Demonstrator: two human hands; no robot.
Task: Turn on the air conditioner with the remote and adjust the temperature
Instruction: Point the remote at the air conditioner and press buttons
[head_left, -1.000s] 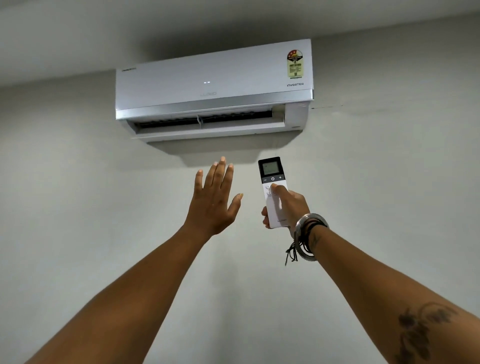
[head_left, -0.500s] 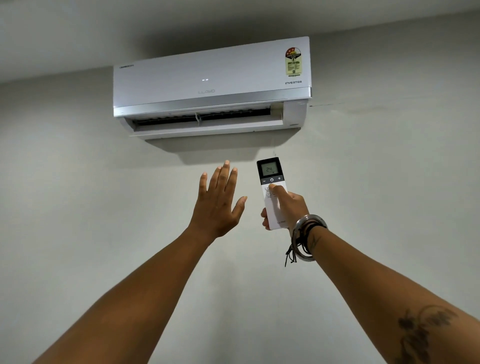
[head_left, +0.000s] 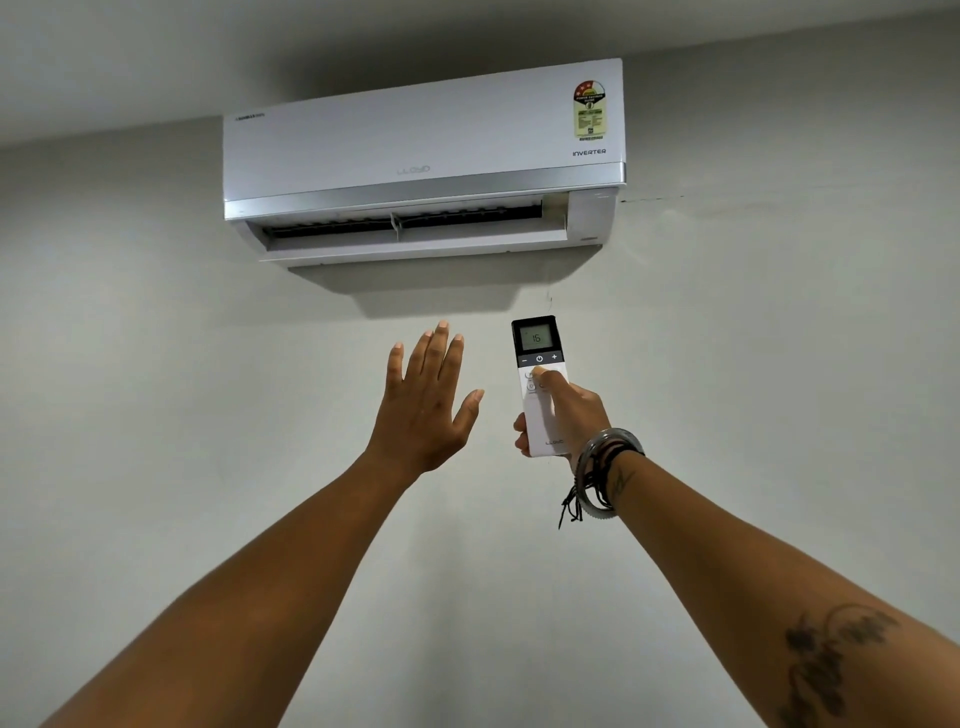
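Note:
A white wall-mounted air conditioner (head_left: 415, 145) hangs high on the wall, its bottom flap open. My right hand (head_left: 574, 415) holds a slim white remote (head_left: 537, 410) upright, pointed at the unit. The thumb rests on the white buttons just under the dark power row. The remote's small screen reads 16. My left hand (head_left: 426, 400) is raised flat below the vent, palm toward the wall, fingers spread, holding nothing.
A plain grey wall (head_left: 779, 338) fills the view, with the ceiling (head_left: 156, 57) above the unit. Metal bangles and dark cords (head_left: 602, 473) circle my right wrist.
The remote's screen went from blank to 24 to 16. The two small lights on the unit's front are no longer seen. Both hands stay about where they were.

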